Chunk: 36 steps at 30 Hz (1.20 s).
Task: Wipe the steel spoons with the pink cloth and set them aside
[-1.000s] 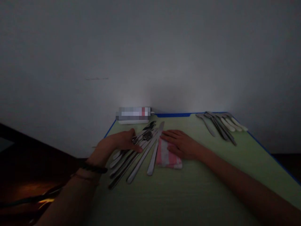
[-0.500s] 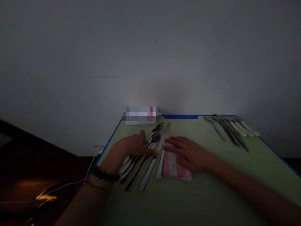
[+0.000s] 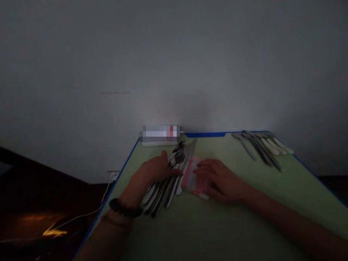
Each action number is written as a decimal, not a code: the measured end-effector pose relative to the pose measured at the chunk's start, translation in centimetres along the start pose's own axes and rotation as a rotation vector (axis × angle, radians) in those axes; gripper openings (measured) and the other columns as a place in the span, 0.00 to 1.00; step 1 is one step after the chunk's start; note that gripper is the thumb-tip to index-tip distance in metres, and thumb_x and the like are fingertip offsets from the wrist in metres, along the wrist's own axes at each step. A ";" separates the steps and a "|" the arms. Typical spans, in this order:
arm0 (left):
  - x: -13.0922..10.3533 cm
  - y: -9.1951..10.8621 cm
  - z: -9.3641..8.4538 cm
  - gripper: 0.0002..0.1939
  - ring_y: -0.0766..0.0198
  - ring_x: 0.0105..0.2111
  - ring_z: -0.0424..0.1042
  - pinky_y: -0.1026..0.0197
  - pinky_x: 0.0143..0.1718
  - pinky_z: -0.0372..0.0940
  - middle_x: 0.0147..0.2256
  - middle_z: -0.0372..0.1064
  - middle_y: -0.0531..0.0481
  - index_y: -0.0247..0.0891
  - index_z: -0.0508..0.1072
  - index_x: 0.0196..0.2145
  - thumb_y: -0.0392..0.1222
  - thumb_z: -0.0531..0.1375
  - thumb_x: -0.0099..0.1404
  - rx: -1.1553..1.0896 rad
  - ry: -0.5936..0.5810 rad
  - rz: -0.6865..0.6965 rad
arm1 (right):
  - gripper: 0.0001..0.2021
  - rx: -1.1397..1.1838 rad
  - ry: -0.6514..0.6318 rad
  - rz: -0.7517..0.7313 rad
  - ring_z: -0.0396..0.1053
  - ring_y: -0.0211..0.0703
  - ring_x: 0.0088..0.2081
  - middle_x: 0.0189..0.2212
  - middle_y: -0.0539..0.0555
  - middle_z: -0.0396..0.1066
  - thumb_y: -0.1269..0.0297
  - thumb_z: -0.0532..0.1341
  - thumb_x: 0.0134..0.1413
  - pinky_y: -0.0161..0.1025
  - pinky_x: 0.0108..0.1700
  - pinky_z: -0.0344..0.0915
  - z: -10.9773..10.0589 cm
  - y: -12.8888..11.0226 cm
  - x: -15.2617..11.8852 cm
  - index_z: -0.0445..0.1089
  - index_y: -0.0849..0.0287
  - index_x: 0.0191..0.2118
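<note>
My left hand [image 3: 153, 169] lies across a bunch of metal cutlery [image 3: 161, 194], thumb and fingers apart. The handles fan toward me, and the far ends lean together past the fingers. Along the bunch's right side, a table knife [image 3: 192, 146] points its blade away from me. Touching that side is a folded pink-and-white cloth [image 3: 191, 183], its stripes partly smeared. My right hand [image 3: 224, 181] rests at the cloth's right edge, fingers spread and slightly blurred. Part of the cutlery is hidden under my left hand.
A second group of cutlery [image 3: 262, 150], some with white handles, lies at the back right of the green table [image 3: 217, 228]. At the back left stands a pixelated white box [image 3: 160, 143]. A white cable [image 3: 81, 214] runs down left from a wall socket [image 3: 114, 176].
The cutlery handles have come closer together. The cloth has shifted left and turned slightly against the knives. My right fingers have moved from the knife to the cloth's right side.
</note>
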<state>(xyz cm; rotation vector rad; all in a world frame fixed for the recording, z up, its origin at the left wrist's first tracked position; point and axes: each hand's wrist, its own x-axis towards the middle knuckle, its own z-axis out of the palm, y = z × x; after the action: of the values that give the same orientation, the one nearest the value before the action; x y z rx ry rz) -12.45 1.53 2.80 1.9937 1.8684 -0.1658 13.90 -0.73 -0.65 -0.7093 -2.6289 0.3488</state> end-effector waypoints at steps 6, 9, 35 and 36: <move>-0.7 2.2 -0.5 0.27 0.51 0.34 0.73 0.56 0.32 0.60 0.34 0.73 0.37 0.34 0.64 0.44 0.59 0.41 0.66 -0.072 0.154 0.132 | 0.21 -0.022 -0.022 0.027 0.60 0.50 0.53 0.51 0.59 0.65 0.54 0.55 0.56 0.51 0.55 0.55 -0.4 -0.2 -2.1 0.63 0.53 0.54; -0.9 4.5 0.1 0.19 0.57 0.33 0.70 0.59 0.32 0.60 0.32 0.70 0.45 0.37 0.67 0.39 0.52 0.43 0.67 -0.298 0.186 0.278 | 0.14 0.009 0.119 0.140 0.64 0.49 0.49 0.45 0.58 0.70 0.59 0.52 0.59 0.49 0.52 0.58 -0.6 1.5 -2.9 0.69 0.55 0.46; -0.5 11.3 6.2 0.18 0.64 0.22 0.63 0.65 0.24 0.55 0.22 0.63 0.55 0.36 0.70 0.43 0.46 0.46 0.68 -0.612 0.305 0.309 | 0.07 1.973 0.887 0.546 0.70 0.40 0.28 0.26 0.50 0.73 0.64 0.56 0.47 0.39 0.38 0.69 -2.0 6.9 -2.4 0.69 0.58 0.30; -0.5 11.2 6.1 0.18 0.64 0.22 0.64 0.65 0.24 0.55 0.23 0.65 0.55 0.36 0.71 0.43 0.47 0.46 0.68 -0.581 0.296 0.312 | 0.07 1.976 0.877 0.563 0.70 0.39 0.29 0.26 0.50 0.74 0.63 0.56 0.48 0.39 0.40 0.69 -2.0 7.0 -2.3 0.70 0.59 0.31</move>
<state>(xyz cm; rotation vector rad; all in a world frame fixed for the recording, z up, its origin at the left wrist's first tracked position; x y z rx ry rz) -0.40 -1.43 -0.30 1.9114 1.4909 0.7117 19.59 4.21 -1.93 -0.4914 -0.4316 1.7600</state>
